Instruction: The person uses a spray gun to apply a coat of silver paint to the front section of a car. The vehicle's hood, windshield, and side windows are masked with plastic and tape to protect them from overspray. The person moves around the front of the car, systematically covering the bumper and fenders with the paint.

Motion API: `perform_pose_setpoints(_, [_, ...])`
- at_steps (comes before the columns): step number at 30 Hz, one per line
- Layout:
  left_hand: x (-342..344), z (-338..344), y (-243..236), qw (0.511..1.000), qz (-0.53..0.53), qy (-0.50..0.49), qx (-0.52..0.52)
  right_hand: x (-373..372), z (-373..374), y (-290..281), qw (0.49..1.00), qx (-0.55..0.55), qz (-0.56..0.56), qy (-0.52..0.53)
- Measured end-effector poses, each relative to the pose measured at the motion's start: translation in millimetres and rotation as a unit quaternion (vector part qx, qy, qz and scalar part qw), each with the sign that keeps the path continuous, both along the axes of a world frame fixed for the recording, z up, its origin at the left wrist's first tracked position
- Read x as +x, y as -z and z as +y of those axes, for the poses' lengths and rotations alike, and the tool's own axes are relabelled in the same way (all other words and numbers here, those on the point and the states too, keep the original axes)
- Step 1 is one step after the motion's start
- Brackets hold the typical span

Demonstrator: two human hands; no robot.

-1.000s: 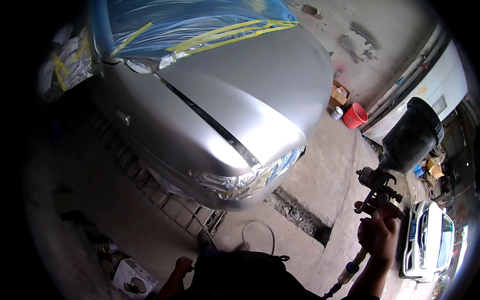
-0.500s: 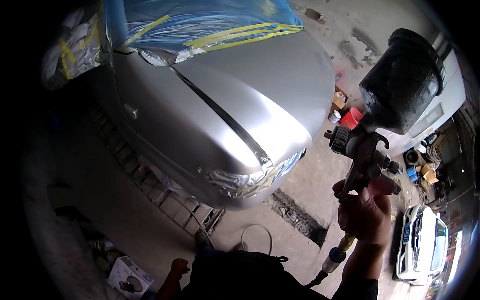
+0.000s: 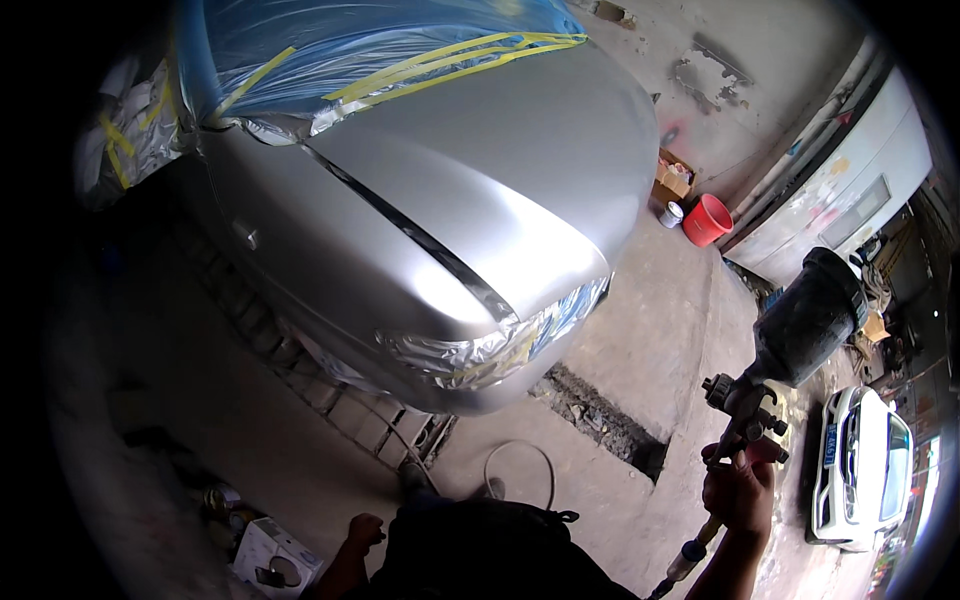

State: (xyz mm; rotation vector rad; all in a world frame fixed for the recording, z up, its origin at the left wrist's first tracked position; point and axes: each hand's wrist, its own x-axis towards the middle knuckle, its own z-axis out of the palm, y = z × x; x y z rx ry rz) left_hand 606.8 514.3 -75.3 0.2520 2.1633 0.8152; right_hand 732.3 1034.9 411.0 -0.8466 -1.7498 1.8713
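My right hand (image 3: 740, 492) is closed round the handle of a spray gun (image 3: 748, 415), with fingers at its trigger. A black paint cup (image 3: 812, 318) sits on top of the gun, tilted to the right. Below the hand, an air fitting (image 3: 686, 560) leads to a hose. My left hand (image 3: 366, 530) hangs low by my body with its fingers curled and nothing visible in them. Ahead stands a silver car body (image 3: 480, 190), apart from both hands. Blue plastic film (image 3: 300, 50) with yellow tape covers its glass, and crinkled masking film (image 3: 450, 355) covers the lamp area.
A hose (image 3: 522, 445) loops on the floor by my feet. A debris-filled floor channel (image 3: 610, 420) runs beyond it. A red bucket (image 3: 708, 221), a can (image 3: 671, 214) and a cardboard box (image 3: 674, 178) stand by the wall. A white car (image 3: 858, 470) is parked at right; a white box (image 3: 275, 560) lies lower left.
My right hand and the spray gun have moved down and away from the silver car body. The view has shifted slightly. My left hand stays low and curled.
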Motion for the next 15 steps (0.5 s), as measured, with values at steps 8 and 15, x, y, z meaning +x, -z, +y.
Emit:
perform_pose_setpoints(8, [3.3,13.6,-22.7,0.993,-0.057,-0.101,0.015,10.7,14.8,30.8,0.999,-0.046,0.011,0.018])
perform_pose_setpoints(15, [8.9,52.1,-73.9,0.938,-0.170,-0.297,-0.046,-17.3,29.0,43.6,0.969,-0.079,0.068,-0.224])
